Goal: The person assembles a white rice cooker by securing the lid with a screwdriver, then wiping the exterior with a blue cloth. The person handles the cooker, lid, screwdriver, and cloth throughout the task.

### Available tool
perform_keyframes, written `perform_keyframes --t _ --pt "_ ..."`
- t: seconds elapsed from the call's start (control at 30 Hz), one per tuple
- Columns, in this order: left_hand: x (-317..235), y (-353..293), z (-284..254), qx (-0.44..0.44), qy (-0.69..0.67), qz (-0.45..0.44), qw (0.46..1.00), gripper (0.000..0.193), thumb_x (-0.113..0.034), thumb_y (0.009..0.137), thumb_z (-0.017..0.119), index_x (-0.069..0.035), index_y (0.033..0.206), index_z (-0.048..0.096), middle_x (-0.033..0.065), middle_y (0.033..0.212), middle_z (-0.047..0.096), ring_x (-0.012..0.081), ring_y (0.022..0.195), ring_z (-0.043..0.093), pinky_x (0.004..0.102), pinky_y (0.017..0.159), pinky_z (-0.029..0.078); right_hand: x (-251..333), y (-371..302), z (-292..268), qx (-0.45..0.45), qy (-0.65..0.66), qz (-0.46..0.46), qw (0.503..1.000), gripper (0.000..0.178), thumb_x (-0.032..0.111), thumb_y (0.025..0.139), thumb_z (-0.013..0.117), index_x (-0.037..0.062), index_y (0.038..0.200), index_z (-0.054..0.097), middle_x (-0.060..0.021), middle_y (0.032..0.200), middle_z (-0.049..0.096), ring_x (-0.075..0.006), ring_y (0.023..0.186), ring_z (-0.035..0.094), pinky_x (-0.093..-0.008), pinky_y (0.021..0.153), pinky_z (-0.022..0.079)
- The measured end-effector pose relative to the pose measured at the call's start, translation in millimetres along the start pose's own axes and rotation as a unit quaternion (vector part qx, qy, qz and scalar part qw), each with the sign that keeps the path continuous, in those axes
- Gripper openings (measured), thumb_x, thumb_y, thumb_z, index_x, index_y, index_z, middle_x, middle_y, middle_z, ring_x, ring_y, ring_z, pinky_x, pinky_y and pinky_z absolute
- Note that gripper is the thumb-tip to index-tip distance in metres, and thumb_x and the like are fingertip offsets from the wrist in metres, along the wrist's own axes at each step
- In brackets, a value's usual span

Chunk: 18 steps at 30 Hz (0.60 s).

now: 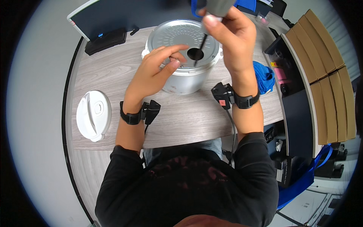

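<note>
Grey-bodied screwdriver (219,6) looms closest at twelve o'clock, gripped firmly in the right hand (236,41), the thumb pressed along its lower end. Its dark shaft (204,40) slants down toward seven o'clock, crossing a round dark hole (195,54); the tip ends by the near edge of a perforated metal disc (177,34), though whether it touches cannot be told. The left hand (153,72) comes in from seven o'clock over that disc, index finger stretched out and thumb close below it, a narrow gap between them; whether something small is pinched there cannot be told.

Under both hands a silver drum-shaped appliance (185,82) stands on the wood-grain table (181,125), disc uppermost, with the hole between four and five o'clock on it. Each wrist wears a strapped black device; the right device (223,94) bears a small orange-red label (222,102), its marking too small to read.

Farther out from the appliance, a white lid (84,115) with a faint round mark lies at eight o'clock, a black case (106,41) at nine, a blue bundle (263,77) between three and four. Brown cardboard boxes (327,104) are stacked beyond it.
</note>
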<state>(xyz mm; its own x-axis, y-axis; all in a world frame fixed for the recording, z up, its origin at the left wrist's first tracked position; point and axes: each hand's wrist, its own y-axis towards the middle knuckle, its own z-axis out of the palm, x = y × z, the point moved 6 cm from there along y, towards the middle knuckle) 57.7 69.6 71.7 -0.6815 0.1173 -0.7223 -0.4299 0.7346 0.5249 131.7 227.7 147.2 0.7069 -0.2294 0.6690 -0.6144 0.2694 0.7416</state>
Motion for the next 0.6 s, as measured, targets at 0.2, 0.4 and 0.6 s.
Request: perform_keyframes --t 0.2,0.4,0.6 --pt "-3 -8 -31 -0.022 0.093 0.032 0.995 0.049 -0.005 0.080 0.074 -0.010 0.128 0.067 0.0104 0.124 0.067 0.0276 0.120 0.061 0.0391 0.102 0.047 -20 -60 -9 0.043 -0.057 0.100 0.992 0.023 0.021 0.087 0.077 0.0019 0.098 0.072 -0.0047 0.091 0.071 -0.0161 0.089 0.064 -0.0314 0.082 0.049" --pt "29 -13 -51 0.009 0.206 0.066 0.976 0.055 -0.004 0.071 0.080 -0.011 0.124 0.068 0.0088 0.131 0.066 0.0306 0.135 0.052 0.0433 0.109 0.044 -37 -86 -3 0.081 -0.173 0.072 0.979 0.027 0.021 0.081 0.079 0.0019 0.099 0.071 -0.0097 0.095 0.071 -0.0276 0.099 0.060 -0.0400 0.099 0.039" --pt "38 -12 -52 -0.029 0.122 0.027 0.992 0.057 -0.012 0.061 0.090 -0.011 0.115 0.071 0.0072 0.124 0.068 0.0295 0.135 0.052 0.0444 0.113 0.040 -43 -85 -15 0.071 -0.172 0.070 0.980 0.024 0.021 0.083 0.078 0.0031 0.097 0.071 -0.0093 0.094 0.070 -0.0272 0.098 0.060 -0.0396 0.100 0.039"
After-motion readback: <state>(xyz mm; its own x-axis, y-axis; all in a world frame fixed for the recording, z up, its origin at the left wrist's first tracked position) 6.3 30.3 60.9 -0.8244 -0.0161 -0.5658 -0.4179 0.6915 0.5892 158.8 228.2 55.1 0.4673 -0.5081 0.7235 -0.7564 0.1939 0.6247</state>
